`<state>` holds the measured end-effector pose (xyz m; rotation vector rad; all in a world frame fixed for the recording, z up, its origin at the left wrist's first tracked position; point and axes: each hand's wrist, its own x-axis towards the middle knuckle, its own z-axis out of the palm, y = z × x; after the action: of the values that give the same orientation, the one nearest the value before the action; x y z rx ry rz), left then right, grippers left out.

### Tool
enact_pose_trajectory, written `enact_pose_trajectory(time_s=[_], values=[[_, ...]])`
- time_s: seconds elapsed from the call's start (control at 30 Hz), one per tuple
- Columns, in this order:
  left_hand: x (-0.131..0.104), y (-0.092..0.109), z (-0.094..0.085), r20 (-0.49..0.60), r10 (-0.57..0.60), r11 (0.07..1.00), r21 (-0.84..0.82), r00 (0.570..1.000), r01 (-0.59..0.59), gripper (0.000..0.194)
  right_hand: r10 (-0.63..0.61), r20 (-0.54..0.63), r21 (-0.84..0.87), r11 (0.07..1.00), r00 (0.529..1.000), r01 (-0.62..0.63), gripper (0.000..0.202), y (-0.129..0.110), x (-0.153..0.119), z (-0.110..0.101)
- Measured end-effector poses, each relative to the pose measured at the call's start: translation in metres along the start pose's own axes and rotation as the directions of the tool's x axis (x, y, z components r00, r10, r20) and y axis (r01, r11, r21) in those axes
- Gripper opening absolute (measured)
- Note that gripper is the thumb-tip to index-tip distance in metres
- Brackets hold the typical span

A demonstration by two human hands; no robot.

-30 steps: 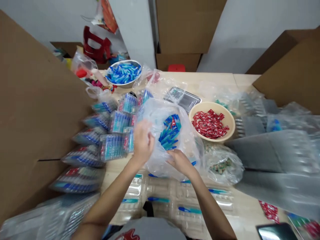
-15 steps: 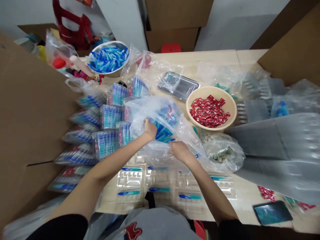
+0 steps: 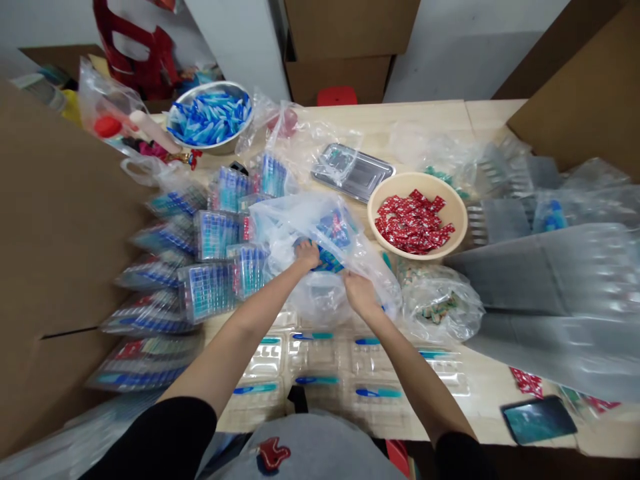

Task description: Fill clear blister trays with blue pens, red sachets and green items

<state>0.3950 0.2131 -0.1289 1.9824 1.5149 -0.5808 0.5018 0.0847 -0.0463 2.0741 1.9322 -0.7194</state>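
Observation:
A translucent plastic bag (image 3: 320, 300) holding blue and teal pen-like items (image 3: 327, 258) lies at the middle of the table. My left hand (image 3: 307, 254) is at the bag's opening, its fingers bent over the items and partly hidden. On the right side of the opening, my right hand (image 3: 359, 292) is closed on the bag's edge. Clear plastic trays (image 3: 314, 357) lie in rows in front of the bag, several with one blue-and-teal item (image 3: 379, 393) in them.
Filled packs (image 3: 207, 291) are stacked at the left. A metal bowl (image 3: 235, 141) of blue items stands behind them. A cream basin (image 3: 460, 230) holds red packets. Right of the bag are a bag of small packets (image 3: 440, 310), stacked plastic trays (image 3: 550, 280) and a phone (image 3: 539, 420).
My left hand has moved slightly right and into the bag's opening. The front of the bag has been drawn back, uncovering more of the trays. The view has shifted a little.

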Motion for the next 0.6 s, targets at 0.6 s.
enact_pose_trajectory(time_s=[0.6], values=[[0.006, -0.017, -0.019, -0.046, 0.059, 0.976, -0.207, 0.997, -0.068, 0.072, -0.394, -0.181, 0.022, 0.914, 0.901, 0.404, 0.046, 0.009, 0.028, 0.032]])
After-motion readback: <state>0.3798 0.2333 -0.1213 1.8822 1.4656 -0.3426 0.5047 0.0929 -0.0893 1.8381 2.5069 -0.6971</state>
